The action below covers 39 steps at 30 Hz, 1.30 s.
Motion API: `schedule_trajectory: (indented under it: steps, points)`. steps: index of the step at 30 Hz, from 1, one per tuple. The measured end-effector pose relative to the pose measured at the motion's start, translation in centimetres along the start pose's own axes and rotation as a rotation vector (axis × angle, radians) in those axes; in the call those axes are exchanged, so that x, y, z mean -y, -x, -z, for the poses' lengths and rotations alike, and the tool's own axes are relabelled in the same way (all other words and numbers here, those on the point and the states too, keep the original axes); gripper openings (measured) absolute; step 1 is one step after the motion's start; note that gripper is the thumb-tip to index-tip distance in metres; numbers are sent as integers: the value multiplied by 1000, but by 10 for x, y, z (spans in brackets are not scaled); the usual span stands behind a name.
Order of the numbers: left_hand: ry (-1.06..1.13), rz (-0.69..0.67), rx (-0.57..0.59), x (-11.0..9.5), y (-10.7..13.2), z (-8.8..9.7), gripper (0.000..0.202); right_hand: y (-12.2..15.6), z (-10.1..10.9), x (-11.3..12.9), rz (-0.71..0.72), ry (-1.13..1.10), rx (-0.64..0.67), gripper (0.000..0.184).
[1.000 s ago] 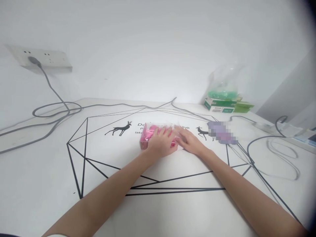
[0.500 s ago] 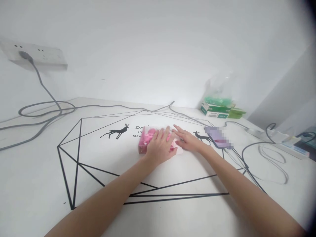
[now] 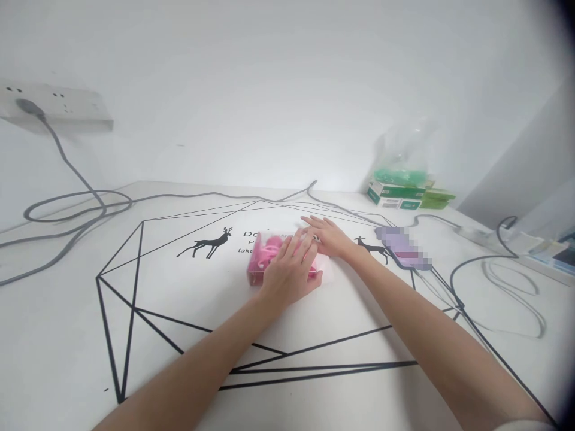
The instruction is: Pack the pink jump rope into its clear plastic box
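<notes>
A clear plastic box (image 3: 256,272) with pink contents lies on the table mat in front of me. Loops of a pink cord-like item (image 3: 271,251) show through its left part; the exact kind is unclear. My left hand (image 3: 290,269) lies over the top of the box with fingers stretched out and the thumb reaching to the right along the front. At the box's right end, my right hand (image 3: 330,237) has its fingers extended leftward, partly behind my left fingertips. Whether those right fingers touch the box cannot be made out.
A phone (image 3: 404,246) in a purple case lies to the right, beside cables. Green-and-white boxes (image 3: 395,193) with a plastic bag (image 3: 402,158) on top stand against the wall. A grey cable (image 3: 197,195) runs along the back from a wall socket strip (image 3: 67,105).
My right hand has shifted left and a little away from me, closer to my left fingers. My left hand stays on the box. The camera view has shifted slightly.
</notes>
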<state>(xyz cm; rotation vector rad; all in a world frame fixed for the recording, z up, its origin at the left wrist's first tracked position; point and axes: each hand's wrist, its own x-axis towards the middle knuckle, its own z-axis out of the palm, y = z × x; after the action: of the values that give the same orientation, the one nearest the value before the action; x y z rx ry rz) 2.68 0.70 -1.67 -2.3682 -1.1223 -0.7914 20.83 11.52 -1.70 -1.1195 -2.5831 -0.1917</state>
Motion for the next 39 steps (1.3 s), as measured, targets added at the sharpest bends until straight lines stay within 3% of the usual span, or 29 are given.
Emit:
schedule_trajectory:
  steps: [5, 13, 20, 30, 34, 39]
  points:
    - [-8, -3, 4, -1, 0, 0, 48, 18, 3, 10, -109, 101, -160, 27]
    - [-3, -15, -13, 0, 0, -3, 48, 47, 10, 30, -220, -85, -166, 32]
    - [-1, -17, 10, -1, 1, -4, 51, 64, 3, 35, -196, -275, -161, 47]
    - [28, 11, 82, -1, -3, 0, 66, 67, 7, 32, -64, -348, -84, 48]
    - [67, 41, 111, -3, -6, 3, 54, 66, 3, 30, -93, -318, -102, 48]
    - [109, -53, 159, -5, -8, 6, 41, 65, 0, 28, -91, -375, -127, 36]
